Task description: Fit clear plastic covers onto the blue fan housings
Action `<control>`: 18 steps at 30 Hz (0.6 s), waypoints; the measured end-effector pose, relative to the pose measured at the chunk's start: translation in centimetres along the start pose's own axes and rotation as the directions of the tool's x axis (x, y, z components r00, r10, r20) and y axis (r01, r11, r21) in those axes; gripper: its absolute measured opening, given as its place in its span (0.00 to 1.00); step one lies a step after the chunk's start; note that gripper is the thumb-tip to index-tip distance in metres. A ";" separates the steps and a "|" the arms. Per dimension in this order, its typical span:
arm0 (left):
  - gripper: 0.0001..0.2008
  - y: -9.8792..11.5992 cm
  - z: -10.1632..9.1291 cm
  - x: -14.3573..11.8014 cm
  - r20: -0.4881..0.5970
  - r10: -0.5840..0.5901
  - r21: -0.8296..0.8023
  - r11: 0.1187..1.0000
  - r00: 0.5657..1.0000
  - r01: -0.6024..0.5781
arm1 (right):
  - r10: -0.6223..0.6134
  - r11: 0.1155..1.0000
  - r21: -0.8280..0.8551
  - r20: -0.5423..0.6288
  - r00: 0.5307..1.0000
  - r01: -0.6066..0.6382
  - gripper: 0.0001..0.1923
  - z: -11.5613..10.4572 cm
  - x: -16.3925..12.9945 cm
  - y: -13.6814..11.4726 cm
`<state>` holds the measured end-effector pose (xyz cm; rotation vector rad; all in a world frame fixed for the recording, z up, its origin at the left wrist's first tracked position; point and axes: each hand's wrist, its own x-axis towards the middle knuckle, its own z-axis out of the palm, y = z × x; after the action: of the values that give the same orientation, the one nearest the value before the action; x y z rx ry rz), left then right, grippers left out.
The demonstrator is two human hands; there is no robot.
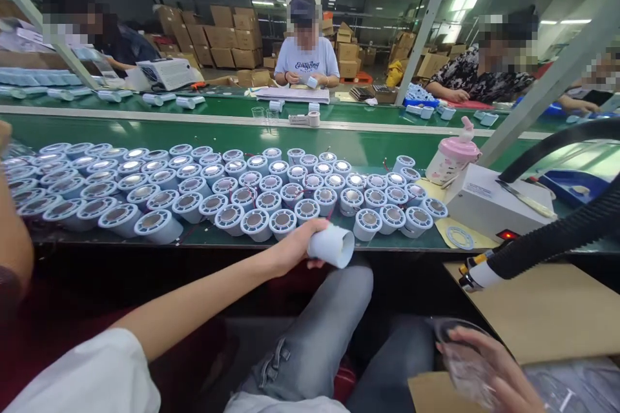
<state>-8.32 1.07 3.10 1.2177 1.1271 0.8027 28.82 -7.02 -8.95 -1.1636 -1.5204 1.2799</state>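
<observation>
My left hand (310,240) is wrapped round a pale blue plastic cylinder (332,245), held tilted over my knee with its open end facing right. Low on the right, my right hand (498,361) grips a clear plastic cup (467,364), its round rim turned up and left; motion blurs it a little. Many similar pale blue cylinders (256,222) stand in rows along the bench edge behind my left hand. Their tops show round silvery discs, and thin red wires stick out between some of them.
A grey box (498,203) with a lit red switch sits at the right. A black corrugated hose (557,232) hangs before it, above a cardboard box (547,310). A pink-lidded cup (453,158) stands on the green bench (339,139). Co-workers sit across; an arm shows at far left.
</observation>
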 end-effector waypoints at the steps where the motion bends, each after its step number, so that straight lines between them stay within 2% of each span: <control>1: 0.18 -0.9 1.0 -0.3 0.047 -0.063 -0.041 0.997 0.997 0.065 | -0.068 0.990 -0.123 0.014 0.998 0.070 0.20 1.7 0.0 -1.7; 2: 0.17 -1.7 2.0 -0.5 0.094 -0.097 -0.054 0.993 0.991 0.103 | -0.149 0.948 -0.276 0.060 0.987 0.159 0.21 3.4 0.2 -3.4; 3: 0.15 -2.5 2.9 -0.6 0.139 -0.130 -0.079 0.987 0.982 0.142 | -0.268 0.863 -0.419 0.090 0.959 0.281 0.22 5.0 0.6 -5.1; 6: 0.15 -3.7 4.5 -0.9 0.293 -0.182 -0.063 0.976 0.939 0.209 | -0.428 0.554 -0.726 0.171 0.887 0.408 0.24 8.4 2.6 -8.7; 8: 0.15 -3.5 4.9 -1.1 0.382 -0.163 0.063 0.987 0.910 0.150 | -0.468 0.397 -0.818 0.210 0.858 0.417 0.24 9.3 4.0 -9.7; 10: 0.11 -2.9 5.0 -1.3 0.434 -0.076 0.216 0.976 0.898 -0.022 | -0.439 0.325 -0.845 0.264 0.859 0.425 0.25 9.6 5.0 -10.0; 11: 0.10 -2.5 5.0 -1.4 0.437 -0.023 0.287 0.951 0.899 -0.115 | -0.400 0.328 -0.840 0.291 0.869 0.432 0.25 9.5 5.3 -10.0; 13: 0.10 -1.9 5.1 -1.7 0.409 0.055 0.420 0.875 0.911 -0.242 | -0.307 0.413 -0.801 0.326 0.894 0.434 0.20 9.4 5.5 -10.0; 15: 0.10 -1.8 5.2 -2.0 0.356 0.080 0.511 0.817 0.931 -0.266 | -0.213 0.549 -0.744 0.317 0.924 0.382 0.11 9.1 5.5 -10.0; 17: 0.09 -2.2 5.4 -2.4 0.303 0.102 0.515 0.819 0.948 -0.253 | -0.149 0.662 -0.686 0.274 0.950 0.302 0.02 8.9 5.5 -10.0; 18: 0.09 -2.5 5.5 -2.5 0.276 0.118 0.494 0.834 0.954 -0.246 | -0.133 0.696 -0.666 0.249 0.959 0.269 0.01 8.8 5.5 -10.0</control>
<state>-4.02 -3.41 1.07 1.8541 1.0740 0.4764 17.67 -4.39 -0.30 -1.2930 -2.3192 0.6621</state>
